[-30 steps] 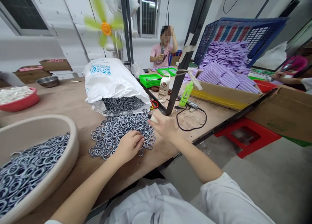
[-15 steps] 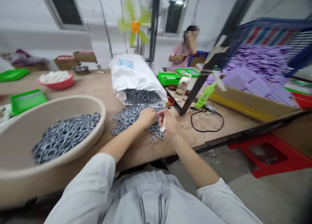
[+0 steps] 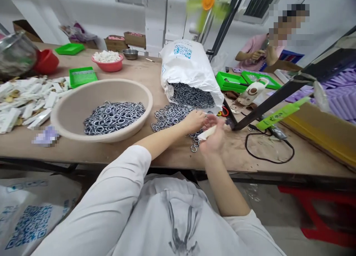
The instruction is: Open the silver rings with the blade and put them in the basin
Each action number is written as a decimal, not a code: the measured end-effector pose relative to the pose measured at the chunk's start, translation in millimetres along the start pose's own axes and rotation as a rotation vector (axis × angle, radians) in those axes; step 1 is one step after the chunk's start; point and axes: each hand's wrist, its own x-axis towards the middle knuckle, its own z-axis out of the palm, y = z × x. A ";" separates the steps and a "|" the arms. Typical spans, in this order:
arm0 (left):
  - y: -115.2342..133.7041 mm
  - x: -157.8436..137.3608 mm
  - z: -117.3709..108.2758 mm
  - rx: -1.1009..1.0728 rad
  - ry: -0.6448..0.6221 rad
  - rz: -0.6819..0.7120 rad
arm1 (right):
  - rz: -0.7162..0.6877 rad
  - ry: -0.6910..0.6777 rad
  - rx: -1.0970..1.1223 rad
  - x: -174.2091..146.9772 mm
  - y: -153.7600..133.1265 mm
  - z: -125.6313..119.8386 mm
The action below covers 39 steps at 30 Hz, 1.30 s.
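Over the pile of grey metal rings [image 3: 171,115] is my left hand [image 3: 195,121], its fingers bent and close together near the fingers of my right hand. What it pinches, if anything, is hidden. My right hand [image 3: 214,140] is turned partly palm up and holds a cream-white flat strip [image 3: 207,133] beneath the thumb. Behind both hands a white plastic sack [image 3: 186,68] lies on its side, its mouth open and full of the same rings. To the left, a wide beige basin [image 3: 63,117] contains a heap of rings.
White bar-shaped pieces [image 3: 27,100] cover the left of the table [image 3: 91,150]. Behind the basin stand a green tray [image 3: 82,77] and a red bowl [image 3: 111,66] of white pieces. A slanted black post [image 3: 261,100], bottle [image 3: 251,92] and cable [image 3: 247,150] lie right. A person [image 3: 258,52] sits beyond.
The view has swung left, so more of the table's left side shows. My hands remain at the ring pile; the right hand has turned, and more of the cream-white strip shows.
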 end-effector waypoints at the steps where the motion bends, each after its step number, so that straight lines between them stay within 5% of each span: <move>1: 4.6 -7.3 -1.9 0.001 0.007 0.023 | -0.072 0.063 -0.016 12.3 -1.5 -7.6; 4: 21.5 -36.6 -6.3 0.004 0.011 0.061 | -0.115 0.021 -0.082 30.1 -6.8 -38.0; 8: 35.8 -77.3 -11.2 -0.009 -0.063 0.012 | 0.003 0.057 -0.152 28.6 1.4 -71.7; 13: 13.3 -104.7 -15.5 0.104 -0.145 -0.438 | 0.070 0.010 -0.181 42.2 8.8 -79.3; 19: -19.5 -124.9 -13.9 0.044 -0.328 -0.704 | -0.260 -0.059 -0.326 74.7 -28.5 -61.3; 22: -19.7 -133.0 -13.2 0.044 -0.360 -0.676 | -0.424 -0.203 -0.477 97.4 -60.0 -43.7; 26: -16.9 -134.9 -15.6 0.046 -0.353 -0.617 | -0.766 -0.070 -0.514 120.9 -102.3 -12.4; 29: -16.8 -136.0 -19.7 -0.001 -0.363 -0.613 | -0.845 -0.221 -0.709 116.3 -112.3 0.4; 33: -17.7 -145.4 -28.4 0.012 -0.314 -0.600 | -0.787 -0.235 -0.825 80.6 -81.7 -22.5; 37: -20.9 -160.0 -36.2 0.066 -0.325 -0.607 | -0.509 -0.495 -0.968 35.9 -22.8 -67.8; 39: -24.6 -165.4 -36.3 0.051 -0.323 -0.582 | -0.359 -0.455 -0.993 19.8 0.7 -81.2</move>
